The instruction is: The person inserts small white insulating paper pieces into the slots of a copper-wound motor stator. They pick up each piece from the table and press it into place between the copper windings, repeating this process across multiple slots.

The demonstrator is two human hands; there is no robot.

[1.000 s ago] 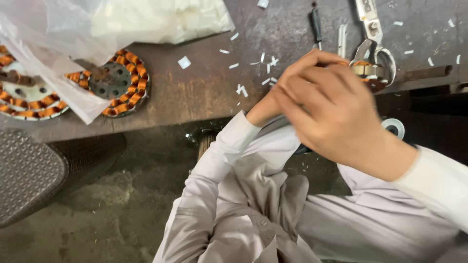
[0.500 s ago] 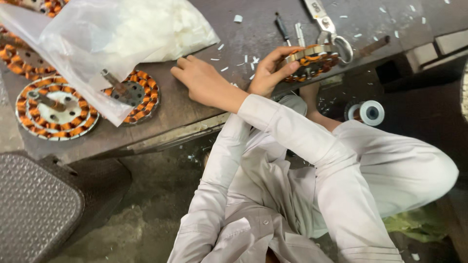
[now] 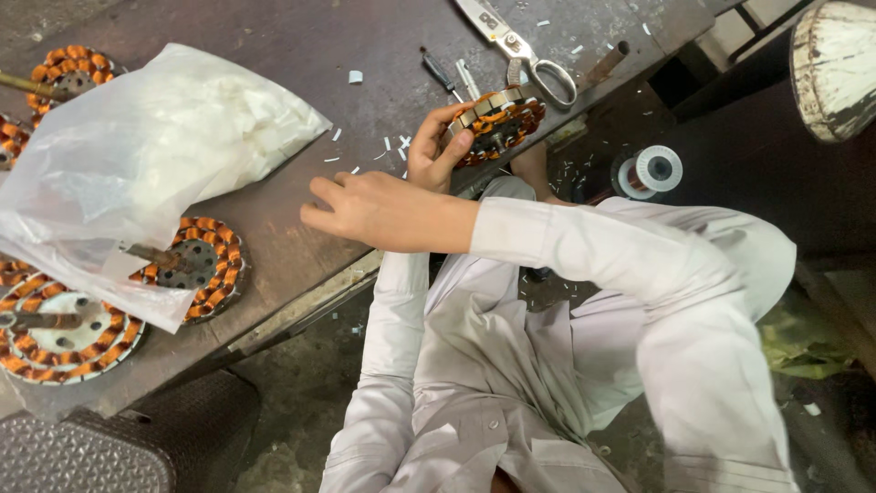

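My left hand (image 3: 436, 146) grips a round stator with orange copper windings (image 3: 497, 119) at the edge of the dark workbench (image 3: 301, 237). My right hand (image 3: 365, 208) reaches left across my left wrist, fingers spread and holding nothing, low over the bench. It is nearest a clear plastic bag of white slips (image 3: 155, 164), about a hand's width to its left. Small white paper slips (image 3: 388, 146) lie scattered between the hands and the bag.
Scissors (image 3: 520, 50) and a small screwdriver (image 3: 438, 71) lie beyond the held stator. Several more copper-wound stators (image 3: 196, 265) sit at the left, partly under the bag. A wire spool (image 3: 650, 171) lies on the floor at the right. A grey patterned mat (image 3: 82, 452) is at bottom left.
My right hand has left the stator and swung left across the bench toward the bag. My left hand keeps hold of the stator. The view has shifted right.
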